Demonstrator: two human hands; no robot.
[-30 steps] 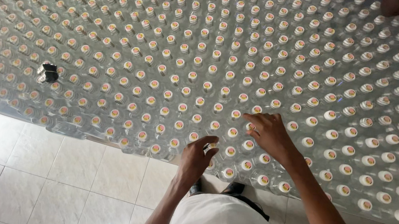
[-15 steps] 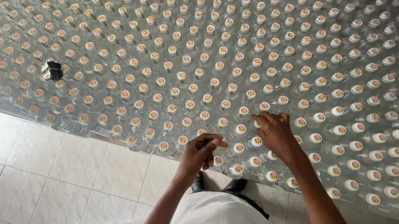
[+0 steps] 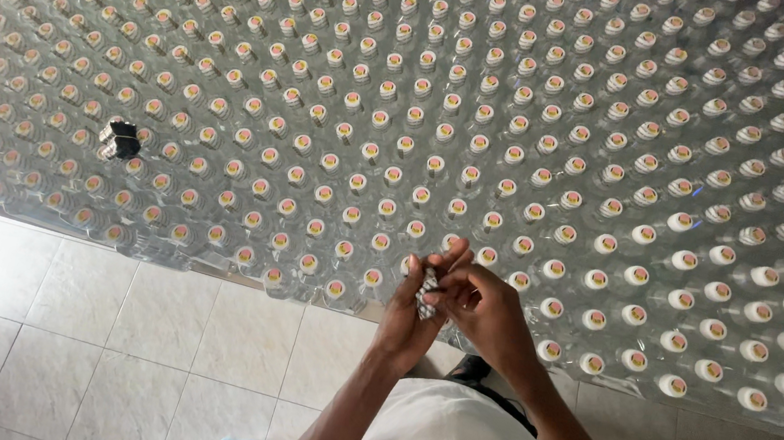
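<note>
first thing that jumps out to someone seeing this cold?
The huge field of clear capped bottles, packed in tight rows and filling the upper two thirds of the view. At its near edge, low centre, the left hand and right hand meet over a small shiny object. One dark cap breaks the pattern at the left, above the pale tiled floor.

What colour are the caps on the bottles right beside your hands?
White, with a small reddish-orange mark on top, on the bottle caps; the head view shows it, clearest at lower right.
</note>
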